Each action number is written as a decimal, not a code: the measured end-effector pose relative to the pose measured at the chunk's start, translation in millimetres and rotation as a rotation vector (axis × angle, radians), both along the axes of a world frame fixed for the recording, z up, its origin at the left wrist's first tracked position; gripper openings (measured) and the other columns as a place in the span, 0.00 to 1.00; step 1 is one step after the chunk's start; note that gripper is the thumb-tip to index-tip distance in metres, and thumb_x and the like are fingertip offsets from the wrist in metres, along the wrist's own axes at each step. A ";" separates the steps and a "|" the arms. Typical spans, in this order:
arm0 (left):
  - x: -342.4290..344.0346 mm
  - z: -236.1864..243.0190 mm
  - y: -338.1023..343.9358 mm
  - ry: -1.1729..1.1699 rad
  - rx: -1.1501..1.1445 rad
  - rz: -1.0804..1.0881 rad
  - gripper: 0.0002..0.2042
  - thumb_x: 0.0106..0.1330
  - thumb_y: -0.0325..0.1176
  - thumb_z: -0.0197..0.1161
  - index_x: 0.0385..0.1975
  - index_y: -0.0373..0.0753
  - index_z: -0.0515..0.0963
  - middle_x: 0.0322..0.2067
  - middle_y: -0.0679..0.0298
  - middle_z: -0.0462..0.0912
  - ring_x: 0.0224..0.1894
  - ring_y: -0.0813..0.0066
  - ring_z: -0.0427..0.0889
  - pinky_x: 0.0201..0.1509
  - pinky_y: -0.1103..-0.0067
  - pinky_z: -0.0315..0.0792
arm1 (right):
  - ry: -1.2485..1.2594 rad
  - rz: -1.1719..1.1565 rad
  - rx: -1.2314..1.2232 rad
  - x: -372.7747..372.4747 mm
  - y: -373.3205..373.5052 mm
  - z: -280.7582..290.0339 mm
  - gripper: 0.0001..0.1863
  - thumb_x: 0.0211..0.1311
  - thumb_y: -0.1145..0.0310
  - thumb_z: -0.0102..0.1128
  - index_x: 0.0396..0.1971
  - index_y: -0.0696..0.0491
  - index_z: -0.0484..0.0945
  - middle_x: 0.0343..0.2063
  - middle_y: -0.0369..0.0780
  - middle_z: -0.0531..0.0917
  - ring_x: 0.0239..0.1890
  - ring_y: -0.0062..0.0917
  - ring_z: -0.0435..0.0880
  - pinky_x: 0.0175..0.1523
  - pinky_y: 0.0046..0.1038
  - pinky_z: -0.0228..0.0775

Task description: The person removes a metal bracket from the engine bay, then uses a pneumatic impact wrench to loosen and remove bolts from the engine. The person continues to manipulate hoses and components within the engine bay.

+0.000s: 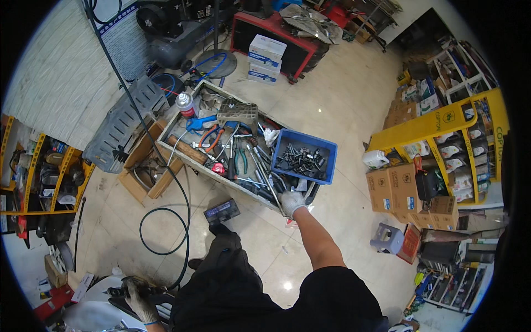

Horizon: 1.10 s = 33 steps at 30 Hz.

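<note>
A person's gloved right hand [292, 203] reaches over the near edge of a crowded tool tray [207, 171], just beside a blue bin [332, 161] of dark metal parts [301, 159]. Its fingers point down among the tools; whether they grip anything cannot be told. The gloved left hand [136, 304], low at the far left, has its fingers curled at a dark tool [158, 289], though the grip itself is hard to make out. A black hose [188, 218] loops across the tiled floor and runs down toward that tool.

In the tray, to the left of the bin, lie green-handled pliers [240, 162], orange-handled pliers [211, 138] and a wooden handle [189, 149], with a spray can [186, 105] upright at the far left corner. A dark box [221, 212] sits on the floor near the person's foot. At right, brown cartons [380, 190] stand against a yellow rack [426, 131], a grey stool [386, 239] nearby; white boxes [265, 58] are stacked beyond the tray.
</note>
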State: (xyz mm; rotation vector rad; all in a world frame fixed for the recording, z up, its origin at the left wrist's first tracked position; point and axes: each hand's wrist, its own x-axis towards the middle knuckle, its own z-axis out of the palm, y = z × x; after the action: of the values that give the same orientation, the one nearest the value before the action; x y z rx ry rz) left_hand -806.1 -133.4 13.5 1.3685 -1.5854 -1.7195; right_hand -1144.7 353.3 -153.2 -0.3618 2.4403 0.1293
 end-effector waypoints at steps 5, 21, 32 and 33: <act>0.8 -3.0 5.5 0.018 0.020 0.139 0.14 0.70 0.43 0.67 0.40 0.39 0.76 0.29 0.68 0.75 0.32 0.76 0.76 0.40 0.74 0.76 | 0.079 -0.057 -0.093 1.8 2.3 7.3 0.16 0.67 0.57 0.56 0.43 0.53 0.82 0.35 0.49 0.89 0.40 0.47 0.90 0.45 0.46 0.82; 7.3 -12.7 3.7 -0.031 -0.044 -0.019 0.12 0.70 0.40 0.67 0.41 0.39 0.75 0.28 0.67 0.77 0.31 0.76 0.77 0.37 0.76 0.73 | 0.637 -0.317 -0.262 -40.8 -57.5 51.4 0.18 0.66 0.54 0.58 0.38 0.56 0.76 0.29 0.50 0.87 0.30 0.45 0.89 0.38 0.48 0.80; 20.3 -7.5 9.2 -0.050 -0.003 0.089 0.14 0.73 0.43 0.64 0.31 0.41 0.74 0.24 0.69 0.74 0.26 0.79 0.72 0.32 0.79 0.67 | 0.391 -0.039 -0.303 -77.7 -99.8 13.3 0.12 0.64 0.70 0.53 0.41 0.55 0.85 0.35 0.51 0.88 0.41 0.44 0.90 0.46 0.44 0.83; 21.0 -7.9 9.2 -0.026 0.011 0.079 0.14 0.73 0.44 0.64 0.31 0.40 0.74 0.24 0.69 0.74 0.26 0.79 0.71 0.32 0.79 0.66 | 0.253 -0.119 -0.221 -81.8 -115.4 -0.4 0.13 0.63 0.72 0.54 0.39 0.56 0.87 0.39 0.53 0.88 0.45 0.45 0.90 0.49 0.44 0.83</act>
State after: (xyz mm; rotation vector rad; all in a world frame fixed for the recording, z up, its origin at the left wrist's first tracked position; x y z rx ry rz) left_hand -785.1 -124.2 5.7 1.4447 -1.5167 -1.6726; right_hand -1226.5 237.9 -153.6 -0.3107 2.7280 -0.1575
